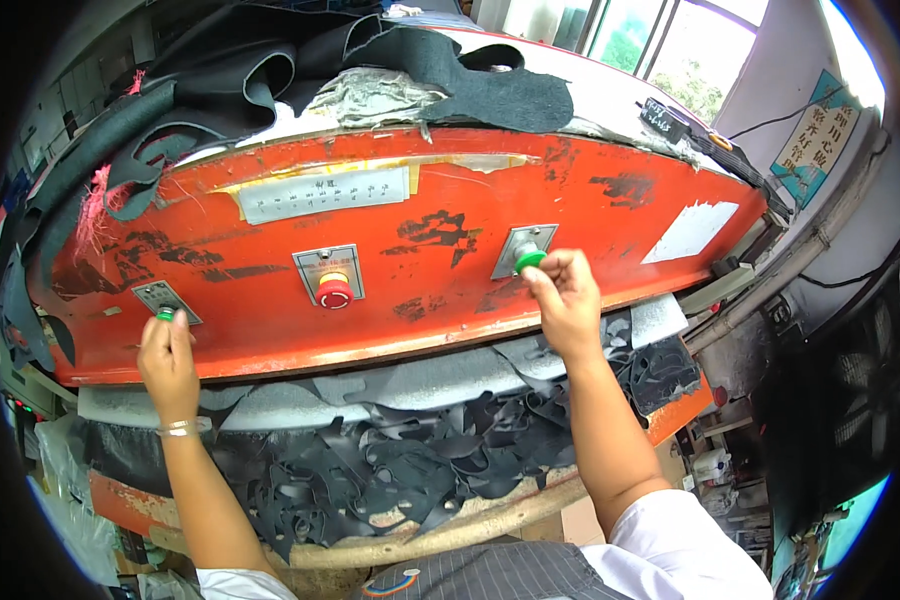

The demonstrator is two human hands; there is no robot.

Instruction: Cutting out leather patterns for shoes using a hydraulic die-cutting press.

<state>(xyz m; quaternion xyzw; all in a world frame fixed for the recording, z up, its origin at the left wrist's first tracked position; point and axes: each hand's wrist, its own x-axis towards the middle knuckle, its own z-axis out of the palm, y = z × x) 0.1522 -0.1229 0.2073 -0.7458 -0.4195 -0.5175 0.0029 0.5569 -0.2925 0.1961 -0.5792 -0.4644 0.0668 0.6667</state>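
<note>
So the left hand point(169, 362) is up at a green button point(166, 314) on the left side of a big scuffed red panel point(490, 190), fingers curled in and thumb up against it. The right hand point(571, 300) is at a second green button point(531, 260) over on the right, also half-closed, thumb and fingers bunched close to the edge of the cap. Honestly can't tell if either one is pinching or just pressing. Between them there's a red mushroom button point(334, 292) with a yellow collar on a metal plate, neither hand touching it. Up top, dark sheets point(505, 95) are draped and curled over the panel's upper edge beside a crumpled pale rag point(375, 97), with pink threads point(92, 215) dangling at far left. Below the panel sits a pale grey slab point(660, 318), with a tangle of dark cut-out scraps point(390, 460) right under it.
</note>
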